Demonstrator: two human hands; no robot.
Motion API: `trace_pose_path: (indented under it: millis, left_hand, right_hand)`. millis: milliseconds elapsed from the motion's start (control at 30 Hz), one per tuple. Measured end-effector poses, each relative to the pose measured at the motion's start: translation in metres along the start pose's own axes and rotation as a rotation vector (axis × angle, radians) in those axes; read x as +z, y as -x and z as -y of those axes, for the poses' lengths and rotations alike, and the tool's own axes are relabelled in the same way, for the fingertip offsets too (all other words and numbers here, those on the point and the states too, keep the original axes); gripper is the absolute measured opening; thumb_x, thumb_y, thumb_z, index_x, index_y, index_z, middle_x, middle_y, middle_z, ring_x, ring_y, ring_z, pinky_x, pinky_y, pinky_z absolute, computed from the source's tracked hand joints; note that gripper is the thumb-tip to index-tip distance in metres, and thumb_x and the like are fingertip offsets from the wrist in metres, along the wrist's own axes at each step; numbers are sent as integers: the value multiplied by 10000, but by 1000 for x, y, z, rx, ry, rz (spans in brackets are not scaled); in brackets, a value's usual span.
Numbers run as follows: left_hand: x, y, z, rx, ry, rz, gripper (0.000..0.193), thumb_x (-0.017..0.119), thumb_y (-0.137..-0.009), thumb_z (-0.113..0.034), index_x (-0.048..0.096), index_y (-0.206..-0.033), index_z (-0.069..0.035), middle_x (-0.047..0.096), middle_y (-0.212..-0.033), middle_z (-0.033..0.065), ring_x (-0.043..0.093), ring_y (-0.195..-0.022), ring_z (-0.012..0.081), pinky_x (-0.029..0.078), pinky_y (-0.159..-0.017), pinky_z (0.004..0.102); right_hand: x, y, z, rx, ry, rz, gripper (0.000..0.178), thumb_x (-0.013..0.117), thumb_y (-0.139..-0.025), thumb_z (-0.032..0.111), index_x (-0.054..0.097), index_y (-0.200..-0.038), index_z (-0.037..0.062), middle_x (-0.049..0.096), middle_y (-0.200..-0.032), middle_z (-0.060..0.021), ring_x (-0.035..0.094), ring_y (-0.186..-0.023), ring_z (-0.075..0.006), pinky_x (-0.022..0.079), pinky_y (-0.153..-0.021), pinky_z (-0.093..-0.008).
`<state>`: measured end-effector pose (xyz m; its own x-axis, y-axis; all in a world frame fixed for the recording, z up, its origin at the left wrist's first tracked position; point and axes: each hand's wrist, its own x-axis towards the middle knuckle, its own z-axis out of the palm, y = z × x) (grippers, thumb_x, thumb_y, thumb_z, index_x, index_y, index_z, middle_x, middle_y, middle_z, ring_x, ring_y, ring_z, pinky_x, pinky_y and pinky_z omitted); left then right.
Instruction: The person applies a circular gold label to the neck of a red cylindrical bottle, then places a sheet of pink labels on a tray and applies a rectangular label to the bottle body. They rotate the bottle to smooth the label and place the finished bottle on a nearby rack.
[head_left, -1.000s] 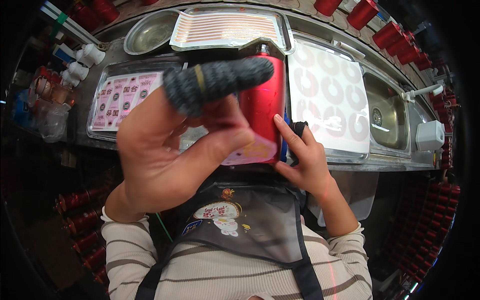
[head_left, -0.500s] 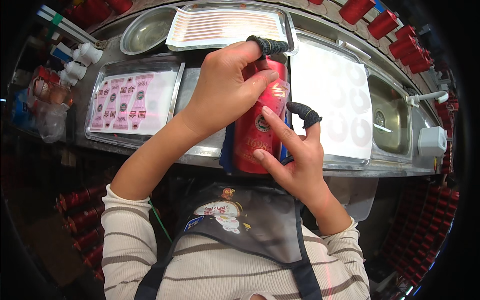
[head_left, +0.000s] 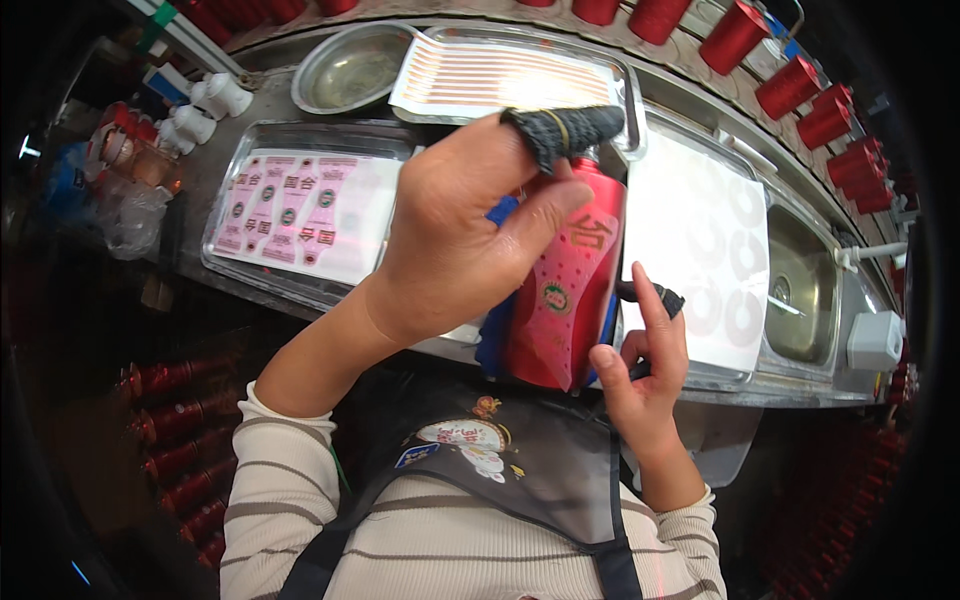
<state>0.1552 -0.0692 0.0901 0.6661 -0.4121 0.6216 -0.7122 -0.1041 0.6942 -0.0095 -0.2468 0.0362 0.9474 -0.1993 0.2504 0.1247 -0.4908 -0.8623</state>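
A red bottle [head_left: 603, 185] lies with its neck pointing away from me, on a blue cloth [head_left: 493, 340]. Along its front is a pink decal [head_left: 560, 290] with gold lettering and a round green emblem, skewed so that its pointed lower end sits at the bottle's base. My left hand [head_left: 470, 220] is closed at the decal's upper end, thumb at its edge; the fingers behind are hidden. My right hand [head_left: 650, 370] is beside the bottle's right side, index finger and thumb apart, other fingers partly curled. Dark finger covers show on both hands.
To the left, a metal tray [head_left: 212, 235] holds a sheet of pink decals [head_left: 290, 205]. Behind are a metal bowl [head_left: 300, 85] and a striped decal sheet [head_left: 500, 75]. On the right are a white sheet with rings [head_left: 690, 210] and a sink [head_left: 800, 330]. Red bottles [head_left: 735, 40] line the back.
The right hand has come off the bottle's front to its right side. The decal now sits askew on the bottle. The whole view has shifted somewhat.
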Motion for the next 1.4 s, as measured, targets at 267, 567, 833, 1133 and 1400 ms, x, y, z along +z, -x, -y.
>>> trace_pose_path:
  millis: [267, 567, 833, 1133, 1400]
  left_hand:
    - [-124, -43, 153, -407, -37, -482, 148, 774, -825, -70, 644, -827, 1, 656, -701, 0, 630, -669, 67, 517, -616, 269]
    - [-162, -57, 340, -493, -907, -344, 141, 638, -797, -143, 639, -821, -4, 691, -821, 219, 656, -803, 443, 510, -733, 485]
    - [-179, -57, 390, -532, -1024, -12, 282, 685, -835, -209, 726, -1109, -160, 733, -1103, 137, 680, -1070, 364, 538, -898, 446]
    - [-156, -43, 211, -307, -372, -234, 173, 734, -897, -105, 740, -1053, -29, 764, -890, 48, 696, -819, 97, 531, -764, 248]
    - [-115, -29, 21, 60, -332, 83, 200, 751, -878, -7, 729, -1076, -22, 752, -944, 52, 696, -887, 123, 565, -823, 280]
  right_hand:
    - [5, 10, -11, 150, -84, -12, 625, 724, -871, 149, 531, -1451, 16, 570, -1207, -106, 422, -555, -27, 335, -540, -180]
    - [3, 15, -11, 295, -80, -101, 619, 709, -865, 136, 534, -1446, 11, 570, -1210, -82, 414, -563, -29, 336, -545, -192]
    - [-1, 9, -1, 295, -44, -88, 625, 727, -877, 158, 529, -1452, 12, 607, -1156, -91, 422, -547, -26, 326, -519, -201]
    - [-12, 5, 7, 135, 80, 208, 903, 862, -761, 316, 452, -1503, 5, 610, -1198, -173, 572, -929, -214, 464, -813, -302]
    - [-10, 11, -6, 133, 73, 266, 978, 860, -761, 412, 406, -1543, 40, 579, -1081, -119, 480, -778, -161, 407, -661, -263]
